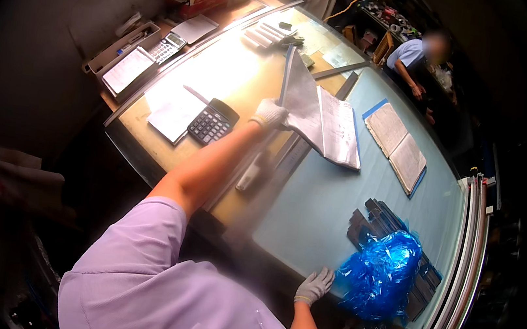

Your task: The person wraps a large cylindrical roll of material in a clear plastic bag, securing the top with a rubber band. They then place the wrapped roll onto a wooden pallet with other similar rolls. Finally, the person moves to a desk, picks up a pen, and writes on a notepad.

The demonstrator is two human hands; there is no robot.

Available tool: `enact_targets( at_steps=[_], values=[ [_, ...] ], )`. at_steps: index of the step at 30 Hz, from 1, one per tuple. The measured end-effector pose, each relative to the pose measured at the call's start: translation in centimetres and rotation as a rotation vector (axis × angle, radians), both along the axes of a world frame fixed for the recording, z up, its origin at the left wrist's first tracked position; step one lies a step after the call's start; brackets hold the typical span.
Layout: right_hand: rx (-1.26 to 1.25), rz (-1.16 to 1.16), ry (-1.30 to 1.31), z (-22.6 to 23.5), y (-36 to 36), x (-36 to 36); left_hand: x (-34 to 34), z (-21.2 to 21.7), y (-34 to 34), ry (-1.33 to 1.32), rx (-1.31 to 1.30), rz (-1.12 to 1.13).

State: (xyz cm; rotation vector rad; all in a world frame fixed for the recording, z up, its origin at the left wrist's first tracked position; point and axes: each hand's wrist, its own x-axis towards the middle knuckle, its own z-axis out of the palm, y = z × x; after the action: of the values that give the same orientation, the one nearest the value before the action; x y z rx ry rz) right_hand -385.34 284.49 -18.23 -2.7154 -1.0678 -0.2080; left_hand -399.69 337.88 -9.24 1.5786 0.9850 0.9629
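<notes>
While a black calculator [213, 121] and loose white sheets [174, 114] lie near the table's [310, 216] left edge, an open notebook [397, 145] sits toward the far right and a crumpled blue plastic bag [380, 277] covers dark metal pieces [375, 221] at the near right corner. The gloved left hand [269, 114] pinches a long metal strip [285, 75] mid-table, its long axis running toward the far edge, beside 1 open ledger [337, 131]. The gloved right hand [314, 285] rests spread on the near edge.

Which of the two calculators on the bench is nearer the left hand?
The dark calculator, lying on the white sheet just beside the gloved left hand. The pale grey calculator sits farther off, up by the tray at the bench's far corner.
</notes>
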Motion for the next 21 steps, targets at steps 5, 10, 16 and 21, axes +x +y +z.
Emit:
enact_targets(
  at_steps=[5, 10, 16, 21],
  values=[
    [-0.058, -0.327, 0.018, -1.1, 2.9, -6.2, -11.0, -2.4, 11.8, 0.152, 0.399, -0.345],
    [-0.056, -0.428, 0.008, -0.8, 7.0, -11.1, -21.1, -1.7, 19.5, 0.32, 0.405, -0.431],
    [-0.075, -0.45, -0.004, -0.1, 7.7, -11.6, -23.0, -4.0, 26.8, 0.574, 0.073, -0.407],
    [-0.082, -0.437, -0.001, 0.1, 8.0, -11.5, -20.6, -8.2, 28.5, 0.91, 0.119, 0.067]
  ],
)
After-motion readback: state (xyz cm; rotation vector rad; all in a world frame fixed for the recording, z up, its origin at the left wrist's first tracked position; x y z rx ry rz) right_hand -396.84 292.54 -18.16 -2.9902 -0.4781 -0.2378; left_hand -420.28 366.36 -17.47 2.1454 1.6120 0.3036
